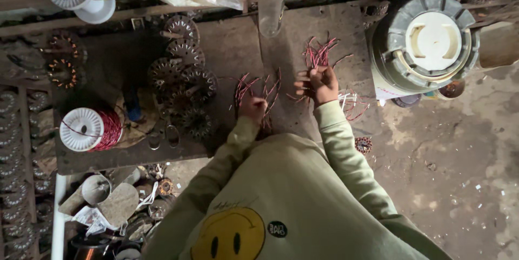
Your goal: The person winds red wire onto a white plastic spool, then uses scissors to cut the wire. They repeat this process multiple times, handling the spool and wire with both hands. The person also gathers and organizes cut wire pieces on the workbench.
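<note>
Red wire pieces [319, 54], right hand [320, 84] gripping

Both hands seemingly grip red wire pieces [319, 54].

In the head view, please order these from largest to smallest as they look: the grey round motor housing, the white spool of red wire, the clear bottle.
1. Grey round motor housing, clearly largest.
2. White spool of red wire and clear bottle: they look alike in size, and the bottle is cut by the frame edge, so I do not rank them.

Dim, warm light; dark shadowed left side; soft, grainy detail.
</note>
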